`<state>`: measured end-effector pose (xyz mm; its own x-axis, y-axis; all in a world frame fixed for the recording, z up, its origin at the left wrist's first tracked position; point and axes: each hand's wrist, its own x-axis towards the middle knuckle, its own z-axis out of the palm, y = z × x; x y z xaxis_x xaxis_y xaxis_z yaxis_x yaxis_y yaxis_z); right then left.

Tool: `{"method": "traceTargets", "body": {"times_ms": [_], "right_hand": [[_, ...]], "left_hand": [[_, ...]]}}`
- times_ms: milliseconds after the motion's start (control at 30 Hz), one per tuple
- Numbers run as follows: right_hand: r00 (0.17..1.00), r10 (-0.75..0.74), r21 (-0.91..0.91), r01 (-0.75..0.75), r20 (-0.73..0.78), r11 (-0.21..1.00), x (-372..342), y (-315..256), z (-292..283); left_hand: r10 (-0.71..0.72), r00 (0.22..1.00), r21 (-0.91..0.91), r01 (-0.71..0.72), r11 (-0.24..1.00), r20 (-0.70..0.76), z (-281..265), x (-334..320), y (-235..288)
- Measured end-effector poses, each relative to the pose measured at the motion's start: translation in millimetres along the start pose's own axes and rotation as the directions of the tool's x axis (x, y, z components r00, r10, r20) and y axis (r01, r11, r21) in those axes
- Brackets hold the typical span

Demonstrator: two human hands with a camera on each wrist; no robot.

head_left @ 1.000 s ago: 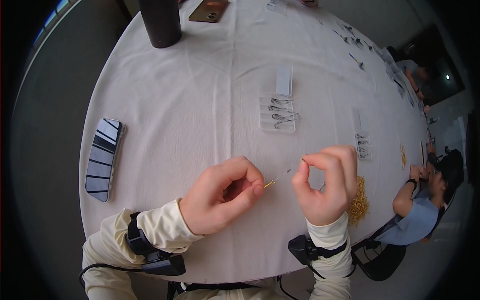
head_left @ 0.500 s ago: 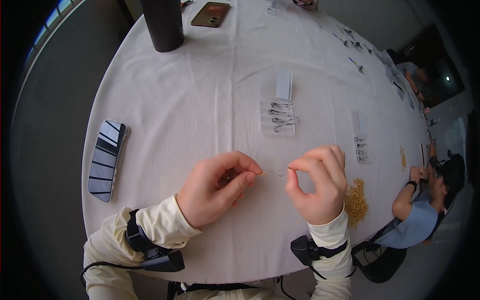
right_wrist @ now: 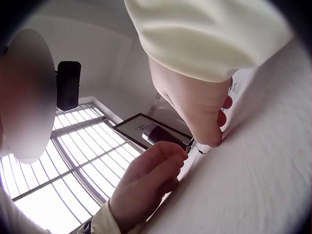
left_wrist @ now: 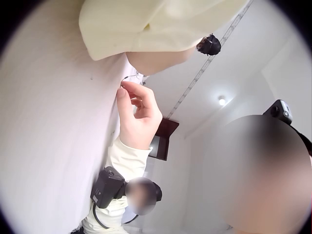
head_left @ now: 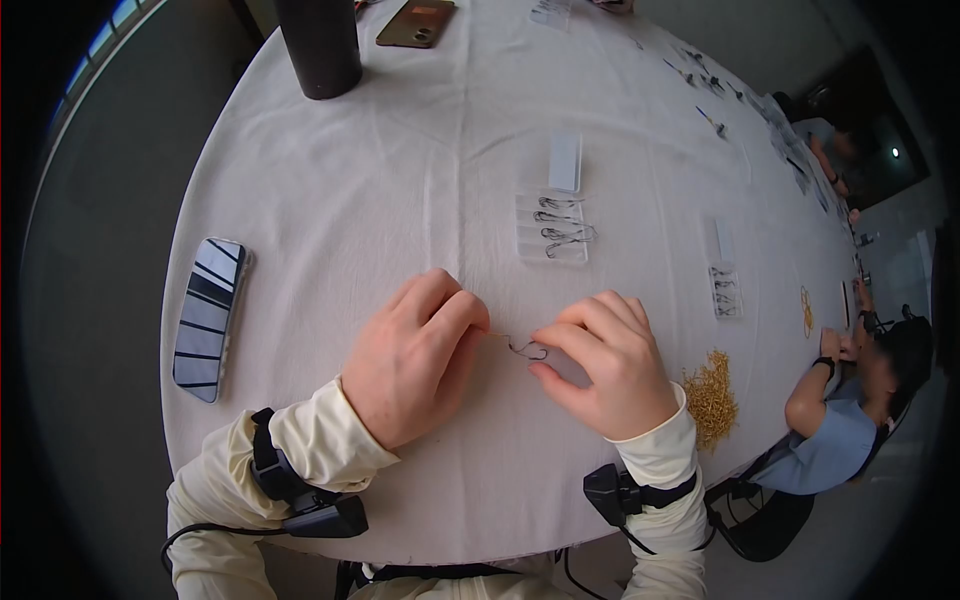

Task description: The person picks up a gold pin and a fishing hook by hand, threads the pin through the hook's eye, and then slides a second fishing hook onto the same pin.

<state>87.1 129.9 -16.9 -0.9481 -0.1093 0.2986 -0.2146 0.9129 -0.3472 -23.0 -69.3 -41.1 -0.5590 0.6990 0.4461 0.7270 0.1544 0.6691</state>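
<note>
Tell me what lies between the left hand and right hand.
A thin pale line and a small dark hook, above the cloth, between left hand and right hand; the head view shows it.

Three clear boxes (head_left: 528,230), two phones (head_left: 208,320), one dark cup (head_left: 320,50).
Also one table (head_left: 390,180), one dark hook (head_left: 541,355) outside the boxes, and one gold heap (head_left: 710,400), its bits too many to count; the small dark pieces (head_left: 565,236) inside the boxes overlap, number unclear.
</note>
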Motion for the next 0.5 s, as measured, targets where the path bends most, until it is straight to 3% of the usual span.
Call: {"method": "traceTargets", "body": {"times_ms": [500], "right_hand": [[1.000,0.011,0.130,-0.013,0.019,0.991,1,4,6]], "left_hand": [[-0.033,0.998,0.079,0.029,0.996,0.044,-1,-2,1]]}}
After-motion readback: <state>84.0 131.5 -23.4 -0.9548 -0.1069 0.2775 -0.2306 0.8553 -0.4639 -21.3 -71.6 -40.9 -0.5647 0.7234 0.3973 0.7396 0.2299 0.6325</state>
